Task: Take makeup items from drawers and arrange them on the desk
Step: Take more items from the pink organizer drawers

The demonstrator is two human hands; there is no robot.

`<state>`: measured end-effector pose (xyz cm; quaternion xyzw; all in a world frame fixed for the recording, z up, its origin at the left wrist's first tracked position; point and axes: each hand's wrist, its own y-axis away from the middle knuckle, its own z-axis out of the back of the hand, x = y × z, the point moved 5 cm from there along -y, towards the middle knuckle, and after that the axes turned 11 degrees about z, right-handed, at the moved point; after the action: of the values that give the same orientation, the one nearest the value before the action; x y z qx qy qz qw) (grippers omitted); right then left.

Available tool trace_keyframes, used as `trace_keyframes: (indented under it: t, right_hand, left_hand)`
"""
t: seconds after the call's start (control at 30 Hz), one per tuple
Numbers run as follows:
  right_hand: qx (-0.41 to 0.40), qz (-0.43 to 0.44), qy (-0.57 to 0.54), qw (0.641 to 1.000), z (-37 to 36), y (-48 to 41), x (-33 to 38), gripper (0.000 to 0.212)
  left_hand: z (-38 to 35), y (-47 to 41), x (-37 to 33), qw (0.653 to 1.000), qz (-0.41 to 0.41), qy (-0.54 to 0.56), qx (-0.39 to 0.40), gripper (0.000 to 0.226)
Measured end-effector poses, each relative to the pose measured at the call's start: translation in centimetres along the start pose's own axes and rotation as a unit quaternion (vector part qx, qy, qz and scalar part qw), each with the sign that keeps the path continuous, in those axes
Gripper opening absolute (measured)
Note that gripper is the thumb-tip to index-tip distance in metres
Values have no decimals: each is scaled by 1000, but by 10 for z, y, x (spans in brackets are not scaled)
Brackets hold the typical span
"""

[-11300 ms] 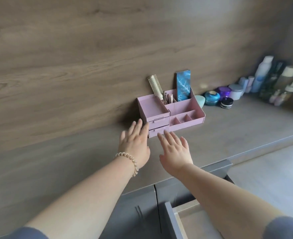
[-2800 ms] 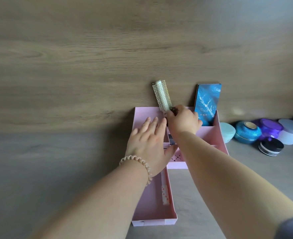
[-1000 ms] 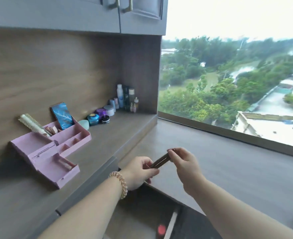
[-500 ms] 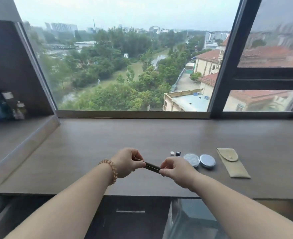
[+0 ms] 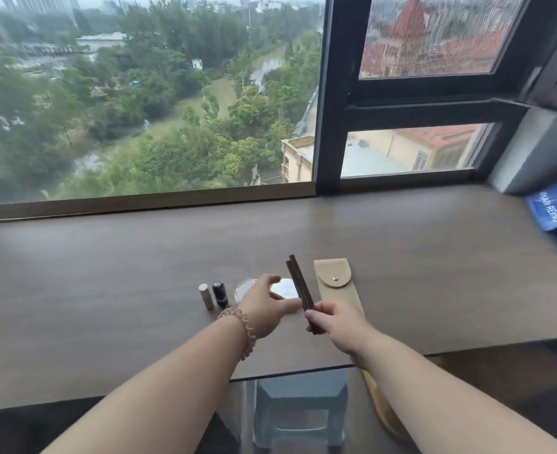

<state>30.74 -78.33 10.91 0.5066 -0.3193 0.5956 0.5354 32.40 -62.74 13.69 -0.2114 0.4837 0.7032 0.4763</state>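
My right hand [image 5: 334, 324] grips the near end of a thin dark brown makeup stick [image 5: 298, 285], which points up and away over the desk [image 5: 106, 290]. My left hand [image 5: 265, 306], with a bead bracelet on the wrist, hovers beside it with fingers apart and empty, partly covering two round silver compacts [image 5: 283, 289]. Left of them stand a beige lipstick tube [image 5: 206, 295] and a black lipstick tube [image 5: 220, 293]. A beige snap pouch [image 5: 336, 286] lies just right of the stick.
A large window with a dark frame [image 5: 333, 93] runs along the desk's far edge. A blue bag [image 5: 555, 214] lies at the far right. Below the desk's near edge stands a grey-blue stool [image 5: 300, 407].
My left hand has let go of the stick, which my right hand alone now holds, turned more upright. My view has shifted right and closer to the items on the desk.
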Motion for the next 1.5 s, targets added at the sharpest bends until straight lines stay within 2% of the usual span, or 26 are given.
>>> trace_keyframes:
  t: [0.1, 0.23, 0.3, 0.37, 0.43, 0.53, 0.6, 0.67, 0.83, 1.0, 1.2, 1.33, 1.5]
  right_hand:
    - [-13, -18, -51, 998, -5, -12, -11, 18]
    - [-21, -39, -70, 997, -6, -26, -22, 22]
    - [-47, -62, -41, 996, 2, -37, -33, 22]
    - [-82, -85, -10, 993, 13, -43, -42, 12]
    - [-125, -97, 36, 987, 27, -56, -53, 18]
    - [-141, -97, 115, 978, 38, -69, -63, 18]
    - [-138, -102, 152, 973, 37, -73, -69, 9]
    - [-122, -100, 183, 970, 38, -78, -76, 24]
    - [-95, -28, 280, 955, 41, -94, -80, 35]
    - [-71, 40, 284, 955, 38, -108, -89, 39]
    - [-58, 113, 356, 926, 37, -112, -97, 35]
    - [-34, 141, 390, 909, 33, -110, -91, 52]
    - [-3, 141, 419, 897, 29, -110, -89, 38]
  left_hand:
    - [-31, -16, 7, 999, 19, 0, 40, 25]
    - [-46, -43, 10, 999, 44, 22, 15, 6]
    - [-50, -62, 10, 998, 61, 28, 21, 7]
    - [-53, -73, 7, 997, 68, 20, 23, 13]
    - [-56, -90, 7, 997, 72, -4, 27, 15]
    - [-65, -104, 10, 996, 75, -42, 25, 14]
    - [-72, -107, 13, 995, 79, -64, 20, 10]
    - [-80, -112, 13, 992, 85, -89, 17, 11]
    - [-88, -130, 11, 986, 93, -132, -29, 30]
    - [-95, -140, 11, 976, 114, -168, -79, 22]
    - [-103, -140, 9, 964, 99, -216, -118, 19]
    - [-104, -139, 6, 962, 107, -224, -114, 12]
    - [-104, -136, 2, 964, 95, -228, -99, 10]
